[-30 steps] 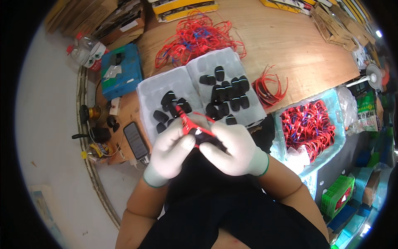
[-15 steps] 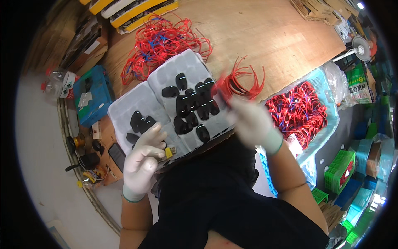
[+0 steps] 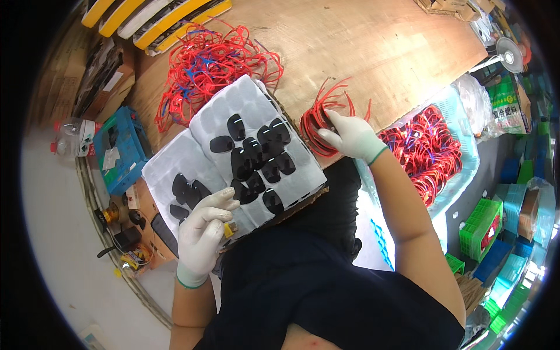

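Note:
My right hand, in a white glove, is at the near end of a bundle of red glasses frames. Its thumb and fingers close around red frames with something dark between them; exactly how many is hidden. My left hand, also gloved, hovers at the near edge of a grey moulded tray, its fingers half bent and apart with nothing visible in them. Dark sunglass lenses lie scattered over the tray, several more lenses close to my left fingertips. A small yellow piece sits beside that hand.
Behind the tray lies a tangled heap of red frames with blue bits. A light-blue crate full of red frames stands to the right. At left are a blue box, a plastic bottle and a phone.
My right hand has swung from a blurred sweep, carrying a red frame, to the bundle beyond the tray's right side. The view has shifted slightly; my left hand stays nearly in place.

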The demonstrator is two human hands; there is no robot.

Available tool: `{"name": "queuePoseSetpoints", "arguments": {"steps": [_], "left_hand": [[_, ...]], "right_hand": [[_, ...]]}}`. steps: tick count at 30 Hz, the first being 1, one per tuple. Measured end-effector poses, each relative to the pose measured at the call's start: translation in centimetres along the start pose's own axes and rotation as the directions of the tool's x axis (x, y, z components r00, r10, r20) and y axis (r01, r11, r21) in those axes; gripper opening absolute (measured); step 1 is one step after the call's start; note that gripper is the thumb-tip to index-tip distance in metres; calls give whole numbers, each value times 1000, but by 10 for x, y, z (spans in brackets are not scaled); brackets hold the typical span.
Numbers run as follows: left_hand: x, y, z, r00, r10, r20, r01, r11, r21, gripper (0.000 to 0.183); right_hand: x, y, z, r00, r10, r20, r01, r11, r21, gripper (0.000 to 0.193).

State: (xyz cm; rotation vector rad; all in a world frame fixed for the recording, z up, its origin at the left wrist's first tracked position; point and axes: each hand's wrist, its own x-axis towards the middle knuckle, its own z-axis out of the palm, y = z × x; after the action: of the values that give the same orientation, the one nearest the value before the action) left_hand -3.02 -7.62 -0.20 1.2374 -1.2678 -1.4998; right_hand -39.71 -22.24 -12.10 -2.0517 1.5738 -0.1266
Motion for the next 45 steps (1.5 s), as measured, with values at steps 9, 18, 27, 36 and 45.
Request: {"name": "queuePoseSetpoints", "arguments": {"steps": [9, 18, 27, 36, 45], "left_hand": [[4, 1, 12, 999, -36, 16, 37, 999, -33, 21], [-7, -4, 16, 1000, -12, 16, 13, 997, -72, 20], [3, 15, -35, 979, 197, -56, -175, 948, 265, 20], [186, -23, -201, 973, -227, 35, 20, 236, 971, 36], [244, -85, -224, 955, -273, -119, 178, 205, 962, 32]], "right_hand": [[28, -13, 16, 988, 125, 88, -133, 988, 83, 55], [31, -23, 18, 969, 249, -4, -247, 963, 105, 58], [20, -8, 25, 989, 142, -36, -132, 971, 201, 56], [19, -14, 13, 987, 159, -33, -143, 948, 285, 54], [-56, -20, -1, 788, 334, -517, -51, 872, 486, 36]]}}
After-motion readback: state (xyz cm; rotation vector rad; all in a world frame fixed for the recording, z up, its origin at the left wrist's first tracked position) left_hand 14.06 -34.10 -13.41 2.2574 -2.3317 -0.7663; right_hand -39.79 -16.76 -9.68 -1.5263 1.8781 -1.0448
